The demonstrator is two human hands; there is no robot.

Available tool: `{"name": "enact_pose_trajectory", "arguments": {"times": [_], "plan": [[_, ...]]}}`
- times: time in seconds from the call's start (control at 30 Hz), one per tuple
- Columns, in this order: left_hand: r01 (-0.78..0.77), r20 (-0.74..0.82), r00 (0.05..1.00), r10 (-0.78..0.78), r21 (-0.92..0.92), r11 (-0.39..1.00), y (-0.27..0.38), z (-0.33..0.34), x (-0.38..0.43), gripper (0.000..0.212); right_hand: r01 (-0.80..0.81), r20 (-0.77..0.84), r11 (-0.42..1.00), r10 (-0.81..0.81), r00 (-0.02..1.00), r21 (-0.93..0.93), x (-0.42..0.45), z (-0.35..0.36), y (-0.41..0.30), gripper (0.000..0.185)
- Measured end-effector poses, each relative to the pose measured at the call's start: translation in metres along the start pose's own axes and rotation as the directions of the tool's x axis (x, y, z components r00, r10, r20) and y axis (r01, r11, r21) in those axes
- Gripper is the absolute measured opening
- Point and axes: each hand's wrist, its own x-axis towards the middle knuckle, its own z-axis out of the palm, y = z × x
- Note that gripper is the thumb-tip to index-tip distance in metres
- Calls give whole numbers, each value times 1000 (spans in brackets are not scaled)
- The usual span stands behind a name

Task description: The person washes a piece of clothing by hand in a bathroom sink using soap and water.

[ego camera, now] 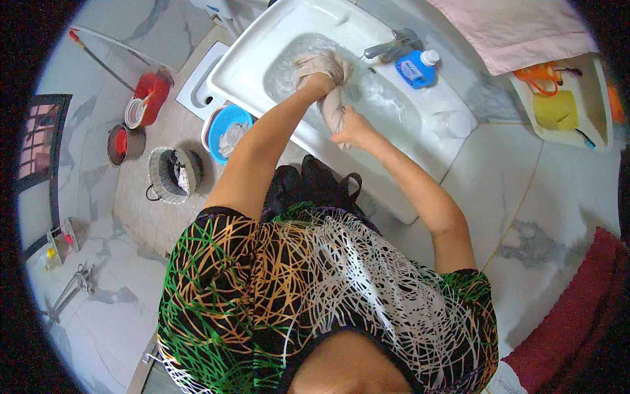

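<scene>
My left hand (319,86) grips a wet beige cloth (330,106) over the water of a white washbasin (290,115). Beyond that hand the cloth bunches up into a loose bundle. Its nearer part is twisted into a roll, and my right hand (357,129) is closed around the lower end, by the basin's front rim. Clear, rippled water fills the bowl. A metal faucet (389,49) stands at the back rim, with a blue bottle with a white cap (417,69) beside it.
A whitish container (453,124) sits at the basin's right corner. On the floor to the left are a blue basin (216,129) holding grey cloth, a woven basket (165,184) and a red mop bucket (153,96). A pink towel (526,32) hangs near a corner shelf (598,115).
</scene>
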Motion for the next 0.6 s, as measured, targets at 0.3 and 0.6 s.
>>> {"name": "enact_pose_trajectory", "arguments": {"times": [0.3, 0.6], "plan": [[407, 659, 692, -297, -17, 913, -37, -4, -6, 41, -241, 147, 714, 193, 970, 658, -17, 25, -10, 57], [570, 697, 704, -132, -667, -481, -58, 21, -90, 63, -252, 177, -461, -200, 964, 851, -22, 16, -28, 50]]}}
